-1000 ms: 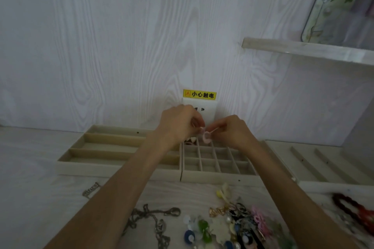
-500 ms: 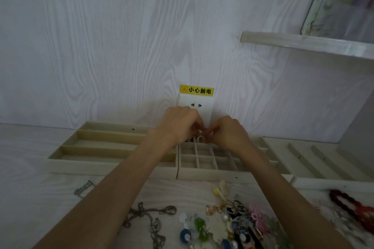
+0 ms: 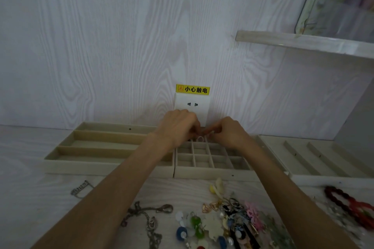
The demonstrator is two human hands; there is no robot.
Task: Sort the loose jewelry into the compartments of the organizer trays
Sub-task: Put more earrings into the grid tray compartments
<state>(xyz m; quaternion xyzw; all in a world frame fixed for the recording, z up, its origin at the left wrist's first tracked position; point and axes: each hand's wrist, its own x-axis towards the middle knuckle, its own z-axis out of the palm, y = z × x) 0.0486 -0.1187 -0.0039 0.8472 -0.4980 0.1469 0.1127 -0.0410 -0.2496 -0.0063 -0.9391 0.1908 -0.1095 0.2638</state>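
At the centre of the frame the left hand (image 3: 178, 127) and right hand (image 3: 227, 132) meet over the back row of the gridded tray (image 3: 210, 172), fingers curled inward. Together they pinch a small pale ring-shaped piece (image 3: 200, 138) (its exact form is too small to tell), which hangs just above the tray's far compartments. To the left of that tray, touching it, sits a long-slotted tray (image 3: 81, 164); a third tray (image 3: 323, 168) with slanted dividers lies at the right edge. In the lower part of the frame, on the counter (image 3: 30, 198), the loose jewelry lies unsorted: a colourful heap of earrings and charms (image 3: 226, 220), a grey metal chain (image 3: 147, 220) to its left, a small silver piece (image 3: 81, 188) farther left, and red beads (image 3: 348, 206) at the lower right. A wall socket (image 3: 192, 105) sits behind the hands.
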